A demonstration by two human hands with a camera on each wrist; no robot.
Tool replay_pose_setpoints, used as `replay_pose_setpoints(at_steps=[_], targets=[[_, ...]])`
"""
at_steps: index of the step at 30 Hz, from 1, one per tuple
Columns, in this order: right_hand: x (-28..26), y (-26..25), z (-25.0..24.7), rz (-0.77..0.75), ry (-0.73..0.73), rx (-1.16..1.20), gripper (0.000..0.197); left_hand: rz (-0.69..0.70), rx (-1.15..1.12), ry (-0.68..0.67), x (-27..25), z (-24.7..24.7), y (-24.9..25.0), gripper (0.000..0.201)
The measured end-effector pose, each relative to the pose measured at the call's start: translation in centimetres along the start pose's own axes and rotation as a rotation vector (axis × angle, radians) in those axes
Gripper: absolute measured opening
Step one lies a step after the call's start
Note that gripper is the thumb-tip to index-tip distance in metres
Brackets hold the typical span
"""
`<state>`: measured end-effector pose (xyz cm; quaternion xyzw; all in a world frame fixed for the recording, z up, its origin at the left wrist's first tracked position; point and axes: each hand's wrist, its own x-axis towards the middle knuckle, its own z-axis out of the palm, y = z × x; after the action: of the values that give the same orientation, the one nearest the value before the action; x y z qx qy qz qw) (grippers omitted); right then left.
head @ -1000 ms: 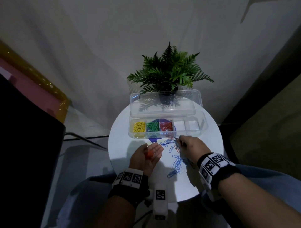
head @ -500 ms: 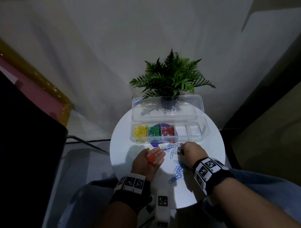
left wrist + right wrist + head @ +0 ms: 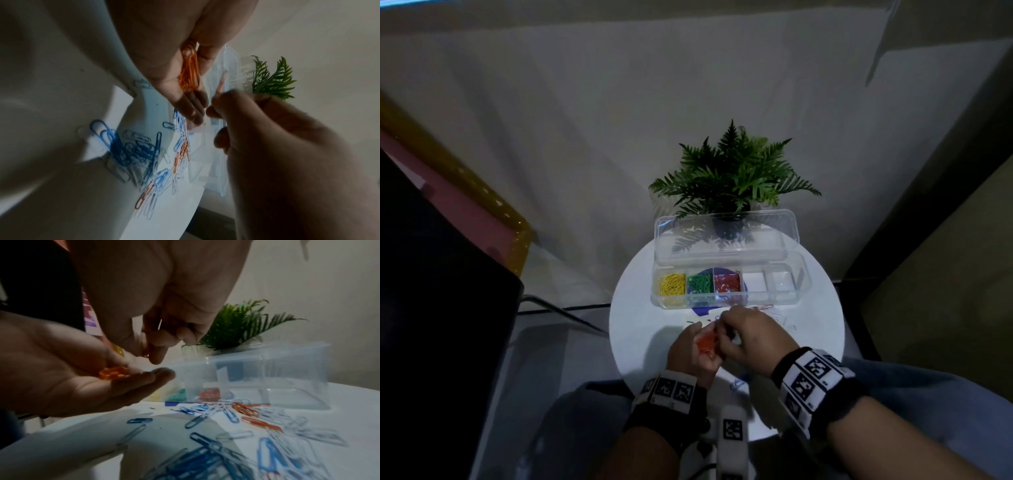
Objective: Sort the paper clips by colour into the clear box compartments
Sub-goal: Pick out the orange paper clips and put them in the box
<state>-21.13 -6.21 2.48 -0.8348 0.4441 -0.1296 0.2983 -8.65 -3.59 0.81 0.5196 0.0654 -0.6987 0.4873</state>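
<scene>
My left hand (image 3: 690,354) lies palm up over the white round table (image 3: 640,318) and carries a small heap of orange paper clips (image 3: 707,342) (image 3: 189,71) (image 3: 113,373). Just above that palm, my right hand (image 3: 748,337) (image 3: 156,345) pinches one orange paper clip (image 3: 219,86) (image 3: 146,355) between thumb and fingertips. Beyond the hands stands the clear box (image 3: 796,287) with its lid up: yellow clips (image 3: 673,283), green clips (image 3: 700,282) and red clips (image 3: 727,282) fill the three left compartments, and the two right ones (image 3: 767,281) hold nothing. Loose blue clips (image 3: 127,146) (image 3: 205,457), white clips (image 3: 308,433) and orange clips (image 3: 246,409) lie on the table under the hands.
A potted fern (image 3: 732,178) stands behind the box's raised lid (image 3: 726,236). The table's edge lies close on every side, with my knees (image 3: 914,394) under its near rim. A dark panel (image 3: 431,308) stands at the left.
My right hand has left the loose pile and moved left and up to hover over the left palm, with an orange clip pinched in it. The left hand stays palm up.
</scene>
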Motion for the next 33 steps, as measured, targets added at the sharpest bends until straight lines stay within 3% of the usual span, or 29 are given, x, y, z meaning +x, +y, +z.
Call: replay_pose_setpoints(at_steps=[1, 3, 4, 6, 9, 11, 13, 17, 22, 28, 33], targets=[[0.0, -0.4, 0.1, -0.022, -0.027, -0.033, 0.015, 0.041, -0.005, 0.010, -0.3, 0.2, 0.1, 0.035], [-0.1, -0.8, 0.3, -0.047, -0.081, -0.073, 0.026, 0.032, -0.019, -0.054, -0.4, 0.3, -0.3, 0.052], [-0.3, -0.7, 0.3, -0.055, -0.084, -0.062, 0.029, 0.055, -0.022, -0.017, 0.0, 0.3, -0.4, 0.054], [-0.8, -0.6, 0.0, -0.046, -0.034, -0.013, 0.027, 0.035, -0.099, 0.004, 0.5, 0.3, -0.5, 0.043], [-1.0, 1.2, -0.9, 0.110, 0.139, 0.024, 0.015, 0.013, -0.141, -0.004, 0.7, 0.1, -0.5, 0.038], [-0.8, 3.6, -1.3, 0.274, 0.179, 0.004, 0.015, -0.003, -0.132, -0.016, 0.5, -0.1, -0.2, 0.036], [-0.7, 5.7, -1.2, 0.387, 0.095, -0.054, 0.020, -0.009, -0.132, -0.020, 0.4, -0.1, 0.0, 0.036], [-0.3, 7.0, -0.4, 0.394, -0.090, -0.178, 0.034, -0.026, -0.120, -0.020, 0.8, 0.4, -0.2, 0.039], [0.3, 6.5, 0.3, 0.370, -0.121, -0.191, 0.032, -0.028, -0.074, -0.023, 1.0, 0.8, -0.1, 0.039], [0.3, 7.3, -0.3, 0.461, 0.045, -0.027, 0.017, -0.028, -0.075, -0.005, 1.2, 0.7, 0.2, 0.040], [0.1, 7.3, 0.2, 0.443, -0.101, -0.138, 0.022, -0.032, -0.047, 0.004, 1.2, 0.6, 0.3, 0.042]])
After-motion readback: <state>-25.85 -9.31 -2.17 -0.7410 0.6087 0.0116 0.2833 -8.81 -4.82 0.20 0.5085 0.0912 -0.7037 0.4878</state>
